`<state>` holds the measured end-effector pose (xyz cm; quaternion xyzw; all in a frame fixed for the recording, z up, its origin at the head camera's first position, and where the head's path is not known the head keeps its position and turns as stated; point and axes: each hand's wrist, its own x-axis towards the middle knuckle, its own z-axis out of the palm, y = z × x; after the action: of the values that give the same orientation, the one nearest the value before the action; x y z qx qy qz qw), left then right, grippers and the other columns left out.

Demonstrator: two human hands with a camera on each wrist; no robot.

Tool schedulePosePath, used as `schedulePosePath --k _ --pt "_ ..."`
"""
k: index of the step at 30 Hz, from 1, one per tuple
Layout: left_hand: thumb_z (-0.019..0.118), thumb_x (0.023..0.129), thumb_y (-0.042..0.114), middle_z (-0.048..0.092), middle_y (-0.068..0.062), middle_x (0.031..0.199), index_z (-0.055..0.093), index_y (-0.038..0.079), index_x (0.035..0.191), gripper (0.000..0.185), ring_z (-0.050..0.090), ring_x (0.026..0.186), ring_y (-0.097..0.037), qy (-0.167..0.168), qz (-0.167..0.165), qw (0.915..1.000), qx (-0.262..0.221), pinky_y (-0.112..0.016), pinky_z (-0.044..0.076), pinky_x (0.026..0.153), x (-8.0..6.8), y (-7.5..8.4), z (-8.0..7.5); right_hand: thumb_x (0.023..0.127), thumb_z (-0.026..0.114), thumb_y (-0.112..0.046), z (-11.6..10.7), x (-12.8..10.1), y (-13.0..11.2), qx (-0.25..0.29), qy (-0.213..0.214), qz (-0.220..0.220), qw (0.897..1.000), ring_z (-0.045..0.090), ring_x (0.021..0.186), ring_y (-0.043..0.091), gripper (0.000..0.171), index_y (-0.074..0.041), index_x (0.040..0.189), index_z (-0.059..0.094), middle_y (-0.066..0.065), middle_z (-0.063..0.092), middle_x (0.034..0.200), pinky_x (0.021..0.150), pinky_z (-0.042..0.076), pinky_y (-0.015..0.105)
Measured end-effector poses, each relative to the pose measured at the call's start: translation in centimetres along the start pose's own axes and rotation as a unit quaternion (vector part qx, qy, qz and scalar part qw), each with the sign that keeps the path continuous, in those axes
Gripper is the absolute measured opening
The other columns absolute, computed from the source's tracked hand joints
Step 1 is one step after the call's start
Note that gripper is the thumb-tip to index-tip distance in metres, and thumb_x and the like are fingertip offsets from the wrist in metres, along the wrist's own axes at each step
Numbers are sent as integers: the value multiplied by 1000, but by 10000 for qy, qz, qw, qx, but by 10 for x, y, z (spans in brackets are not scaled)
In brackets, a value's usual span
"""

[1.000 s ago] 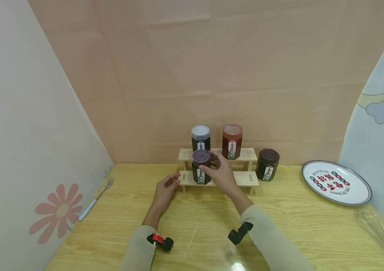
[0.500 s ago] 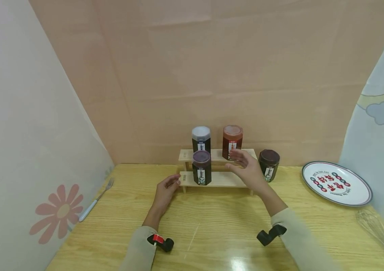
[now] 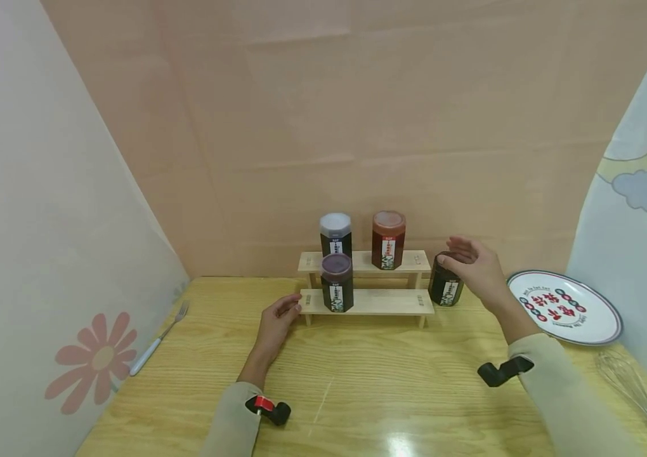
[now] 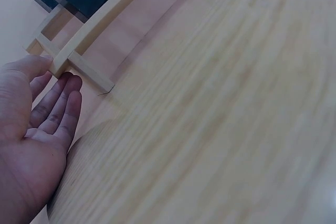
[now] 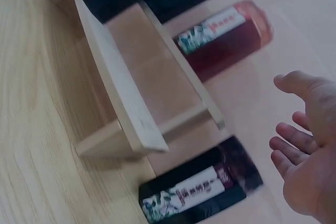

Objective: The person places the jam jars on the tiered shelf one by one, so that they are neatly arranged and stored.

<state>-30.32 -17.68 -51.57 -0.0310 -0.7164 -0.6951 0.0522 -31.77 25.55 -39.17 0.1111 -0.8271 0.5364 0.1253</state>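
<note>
A two-step wooden rack [image 3: 392, 302] stands at the back of the table. A grey-lidded jar [image 3: 336, 233] and a red jar [image 3: 389, 239] stand on its upper step, and a purple-lidded jar [image 3: 337, 283] on the lower step. A dark brown jar [image 3: 444, 281] stands on the table just right of the rack. My right hand [image 3: 459, 255] hovers over this jar's lid with fingers spread; in the right wrist view the hand [image 5: 300, 123] is apart from the jar [image 5: 202, 192]. My left hand [image 3: 287, 308] lies on the table, its thumb at the rack's left end [image 4: 63, 62].
A patterned white plate [image 3: 566, 307] lies at the right, with a wire whisk [image 3: 636, 388] in front of it. A fork [image 3: 158, 339] lies at the left near the flowered side panel. Backdrop walls close in the table on three sides.
My right hand let go of the purple-lidded jar on the lower step and swept right, past the red jar, to the dark brown jar. The left hand stayed put.
</note>
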Motion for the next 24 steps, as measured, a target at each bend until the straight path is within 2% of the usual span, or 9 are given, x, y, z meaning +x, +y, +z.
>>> schedulePosePath --k 3,5,8,11,15,18,20,22,24 --pt "65 102 13 67 -13 126 66 4 134 33 66 103 -12 -33 -51 10000 10 -24 59 93 0 0 -1 101 69 -30 -9 1 10 -66 61 194 9998 54 131 20 70 3 155 38 18 49 148 93 46 0" --pt "65 102 14 66 -12 125 66 6 134 32 66 104 -13 -55 -84 9999 21 -23 59 92 -1 0 -1 101 68 -33 -13 2 16 -141 81 316 9994 50 137 32 72 3 156 36 22 47 151 99 46 4" --pt "65 103 15 66 -11 124 67 8 134 32 66 104 -14 -70 -122 9999 34 -22 58 92 -2 1 -1 101 68 -36 -15 5 27 -276 81 464 9985 42 143 42 77 2 158 31 27 44 155 118 45 26" --pt "65 103 15 66 -11 124 66 8 135 33 65 104 -14 -86 -114 9999 50 -22 58 92 -2 1 -2 100 69 -37 -15 7 40 -324 0 588 9977 38 146 47 84 0 162 25 29 39 159 124 35 54" --pt "65 103 16 66 -11 126 66 8 134 33 66 104 -13 -101 -99 9999 36 -23 58 92 -3 1 -2 99 71 -35 -11 8 56 -240 -107 694 9972 33 148 51 90 -3 164 19 29 32 163 122 31 64" --pt "65 102 15 66 -12 126 67 8 134 32 66 103 -13 -106 -69 9999 7 -24 59 92 -2 1 -2 99 71 -33 -7 7 62 -199 -123 745 9969 33 149 50 89 -3 164 19 30 31 163 120 34 64" --pt "65 103 14 66 -13 126 67 8 134 32 66 103 -14 -117 -51 9999 10 -25 59 93 -2 2 -2 99 71 -31 -4 5 62 -164 -116 785 9967 34 148 48 87 -3 164 19 31 32 162 118 44 43" --pt "65 102 15 66 -13 126 67 8 134 32 67 102 -14 -124 -40 9999 13 -25 59 93 -2 2 -2 100 70 -30 0 3 61 -151 -84 826 9964 36 147 46 87 -3 164 19 30 33 161 113 45 35" --pt "65 103 15 66 -14 126 67 8 134 32 67 101 -14 -126 -19 9999 34 -25 59 93 -2 2 -2 100 71 -30 2 1 62 -81 -42 848 9964 37 146 44 87 -2 164 18 29 34 161 102 45 17"
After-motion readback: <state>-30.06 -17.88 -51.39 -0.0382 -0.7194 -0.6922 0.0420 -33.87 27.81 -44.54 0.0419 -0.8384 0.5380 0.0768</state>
